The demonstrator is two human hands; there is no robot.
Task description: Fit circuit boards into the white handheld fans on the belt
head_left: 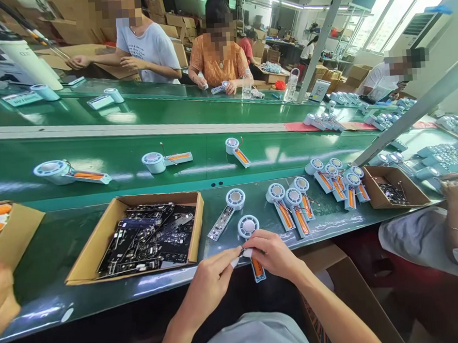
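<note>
Just in front of me, a light-blue handheld fan (248, 225) has its round head on the bench edge. Its opened handle with an orange battery (258, 268) points toward me. My left hand (218, 272) reaches in from the left, thumb and forefinger pinched together at the fan's neck. My right hand (273, 251) lies over the neck and upper handle, its fingers also closed. Between the fingertips is a tiny dark piece, too small to name. White covers sit on some fingertips. Behind this fan lies another fan with a bare metallic handle (221, 223).
An open carton of dark circuit boards (148, 238) stands on the left. Several battery-fitted fans (292, 196) lie to the right, near a smaller board carton (393, 187). Fans also lie on the green belt (210, 178). Co-workers sit opposite and at both sides.
</note>
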